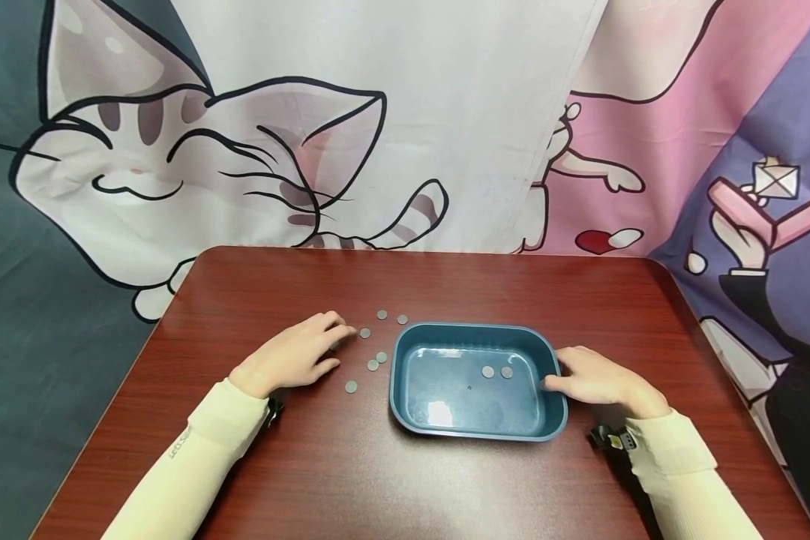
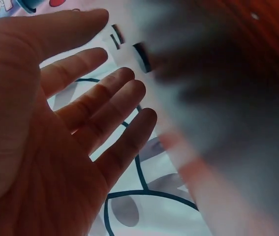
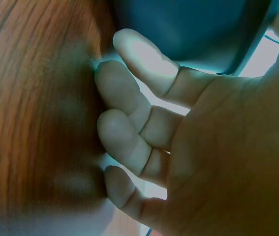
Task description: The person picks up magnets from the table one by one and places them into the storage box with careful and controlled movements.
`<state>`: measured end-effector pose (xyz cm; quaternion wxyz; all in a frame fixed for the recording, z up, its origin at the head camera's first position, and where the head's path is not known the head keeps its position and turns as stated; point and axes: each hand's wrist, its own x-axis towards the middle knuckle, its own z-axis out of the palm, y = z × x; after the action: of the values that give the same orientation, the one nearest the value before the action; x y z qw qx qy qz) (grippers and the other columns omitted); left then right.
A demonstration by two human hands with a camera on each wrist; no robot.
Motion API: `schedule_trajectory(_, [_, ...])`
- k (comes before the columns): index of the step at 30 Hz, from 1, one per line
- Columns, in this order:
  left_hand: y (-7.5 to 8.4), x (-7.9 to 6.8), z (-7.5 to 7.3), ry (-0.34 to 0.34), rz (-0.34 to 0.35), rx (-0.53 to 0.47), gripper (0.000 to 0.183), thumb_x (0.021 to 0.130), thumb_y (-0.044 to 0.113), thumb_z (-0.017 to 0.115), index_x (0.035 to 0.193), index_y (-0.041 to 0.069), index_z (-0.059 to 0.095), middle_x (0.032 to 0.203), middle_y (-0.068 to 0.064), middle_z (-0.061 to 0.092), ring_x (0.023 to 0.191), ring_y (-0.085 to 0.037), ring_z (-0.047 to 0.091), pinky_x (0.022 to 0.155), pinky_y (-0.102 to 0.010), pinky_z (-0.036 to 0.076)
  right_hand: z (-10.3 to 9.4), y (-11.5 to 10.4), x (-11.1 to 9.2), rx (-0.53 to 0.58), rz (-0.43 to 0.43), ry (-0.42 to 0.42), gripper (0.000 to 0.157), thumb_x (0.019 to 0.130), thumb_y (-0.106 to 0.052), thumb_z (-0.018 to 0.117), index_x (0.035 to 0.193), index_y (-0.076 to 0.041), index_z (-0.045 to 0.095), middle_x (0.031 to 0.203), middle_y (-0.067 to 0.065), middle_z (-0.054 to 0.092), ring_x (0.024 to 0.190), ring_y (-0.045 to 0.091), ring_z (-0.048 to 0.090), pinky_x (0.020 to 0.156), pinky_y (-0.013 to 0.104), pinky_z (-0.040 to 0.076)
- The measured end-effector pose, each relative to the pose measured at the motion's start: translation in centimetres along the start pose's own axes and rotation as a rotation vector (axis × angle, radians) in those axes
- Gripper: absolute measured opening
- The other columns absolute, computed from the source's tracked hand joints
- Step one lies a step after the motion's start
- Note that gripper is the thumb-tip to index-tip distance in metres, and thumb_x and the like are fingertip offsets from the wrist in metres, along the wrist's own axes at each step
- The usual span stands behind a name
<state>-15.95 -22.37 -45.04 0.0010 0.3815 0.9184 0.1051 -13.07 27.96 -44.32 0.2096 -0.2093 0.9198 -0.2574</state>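
All five fingers of the left hand (image 1: 295,352) spread loosely by a partly hidden small round grey disc (image 1: 334,346) left of centre, contact unclear; the right hand (image 1: 597,377) pinches the right rim of a blue rectangular plastic tray (image 1: 439,386), centre right. Seven discs, that one included, lie left of the tray, two inside it. Reddish-brown wood-grain tabletop (image 1: 459,487) stretches from the tray's lower rim to the frame's bottom edge.

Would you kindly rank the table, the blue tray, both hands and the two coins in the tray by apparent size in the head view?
1. Table
2. Blue tray
3. Left hand and right hand: too alike to rank
4. Two coins in the tray: also alike
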Motion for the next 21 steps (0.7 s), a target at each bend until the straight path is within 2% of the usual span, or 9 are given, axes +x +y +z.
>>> schedule_trajectory(5, [-0.45,-0.15,0.35,0.034,0.03,0.032,0.029,0.089,0.01,0.078,0.116,0.01,0.069,0.108,-0.002,0.058,0.098,-0.018,0.058,0.09,-0.036,0.053,0.05,0.13,0.03,0.006,0.002,-0.003,0.009,0.093,-0.028,0.069,0.087,-0.02,0.068,0.075,-0.011,0.064,0.07,0.004,0.056,0.067,0.024,0.047])
schedule_trajectory(12, [-0.7,-0.15,0.73,0.062,0.049,0.06,0.018,0.088,0.007,0.078,0.098,0.011,0.063,0.095,-0.001,0.053,0.086,-0.018,0.056,0.082,-0.034,0.053,0.08,0.06,0.05,-0.01,0.019,0.003,0.009,0.092,-0.029,0.069,0.088,-0.021,0.068,0.076,-0.011,0.064,0.072,0.005,0.056,0.069,0.025,0.048])
schedule_trajectory(21, [-0.49,0.18,0.76,0.06,0.018,0.053,0.015,0.09,0.005,0.074,0.095,0.012,0.062,0.091,0.0,0.053,0.083,-0.019,0.061,0.082,-0.035,0.055,0.04,-0.18,-0.14,-0.011,0.017,0.005,0.008,0.093,-0.029,0.068,0.092,-0.021,0.069,0.079,-0.012,0.065,0.075,0.005,0.057,0.072,0.026,0.049])
